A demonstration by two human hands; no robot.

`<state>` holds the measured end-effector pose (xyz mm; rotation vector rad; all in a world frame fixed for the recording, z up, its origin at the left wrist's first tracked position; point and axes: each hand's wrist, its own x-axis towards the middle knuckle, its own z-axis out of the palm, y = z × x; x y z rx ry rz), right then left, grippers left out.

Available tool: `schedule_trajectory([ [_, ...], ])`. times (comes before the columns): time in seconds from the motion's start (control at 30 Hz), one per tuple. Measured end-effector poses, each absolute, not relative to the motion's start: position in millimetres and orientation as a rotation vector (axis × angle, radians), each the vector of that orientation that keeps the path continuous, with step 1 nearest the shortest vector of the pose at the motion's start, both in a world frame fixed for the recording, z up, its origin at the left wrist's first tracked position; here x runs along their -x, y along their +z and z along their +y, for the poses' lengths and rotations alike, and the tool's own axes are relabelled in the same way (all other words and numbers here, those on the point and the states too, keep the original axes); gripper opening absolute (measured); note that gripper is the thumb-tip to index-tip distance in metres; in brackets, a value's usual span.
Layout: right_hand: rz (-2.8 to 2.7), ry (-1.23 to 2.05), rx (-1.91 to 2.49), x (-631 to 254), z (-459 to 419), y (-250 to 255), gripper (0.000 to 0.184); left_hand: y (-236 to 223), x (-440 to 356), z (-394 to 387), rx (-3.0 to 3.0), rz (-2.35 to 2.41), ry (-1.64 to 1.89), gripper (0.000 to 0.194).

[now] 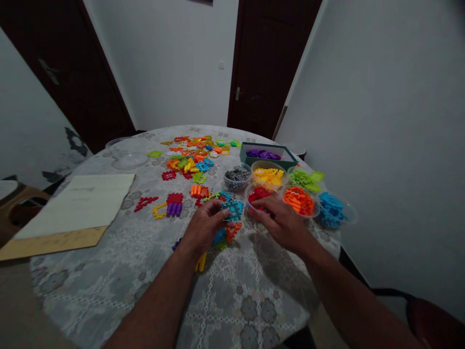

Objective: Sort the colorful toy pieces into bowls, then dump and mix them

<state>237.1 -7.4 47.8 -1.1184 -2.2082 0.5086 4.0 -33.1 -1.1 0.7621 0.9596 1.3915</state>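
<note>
My left hand [205,223] is closed on a blue lattice-like plastic building piece [233,210], pinched between thumb and fingers above the table. My right hand [281,220] reaches over a clear round bowl [247,202] of red building pieces [258,194]. Its fingers are bent together at the red pieces, and what lies between the fingertips is hidden. Below the left hand lie an orange piece [233,231], another blue piece [219,236] and a yellow piece [200,263], partly covered by the hand and forearm.
More bowls hold grey [238,174], yellow [269,176], green [305,179], orange [298,200] and blue pieces [330,209]. A dark green box [288,157] contains purple ones. Mixed pieces [196,145] are heaped at the back. Paper sheets [83,203] lie at left.
</note>
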Motion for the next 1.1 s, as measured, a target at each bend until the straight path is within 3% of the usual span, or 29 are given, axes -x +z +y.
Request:
schedule_trajectory([
  [0.27, -1.997, 0.947, 1.118, -195.3, -18.0, 26.3, 0.023, -13.5, 4.4, -28.3, -0.908, 0.974, 1.399, 0.035],
  [0.53, -1.505, 1.466, 1.03, -201.7, -26.4, 5.1, 0.028, -14.2, 0.4, -34.9, -1.448, 1.011, 1.447, 0.005],
  [0.7, -1.279, 1.596, 1.015, -211.0, -33.8, -1.8, 0.029, -18.5, -2.9, -36.2, -1.7, 1.058, 1.349, 0.018],
  [0.8, -1.291, 1.423, 1.044, -239.8, -32.6, 1.0, 0.031, -20.6, -2.1, -33.4, -1.781, 1.151, 1.401, 0.021],
  [1.0, -1.337, 0.451, 1.31, -356.1, -16.4, 15.7, 0.047, -15.3, 8.1, -30.5, -1.6, 1.529, 1.552, 0.025],
  [1.1, -1.307, 0.162, 1.479, -419.2, -2.3, 21.5, 0.046, -8.8, 11.5, -32.1, -1.48, 1.694, 1.628, 0.029],
])
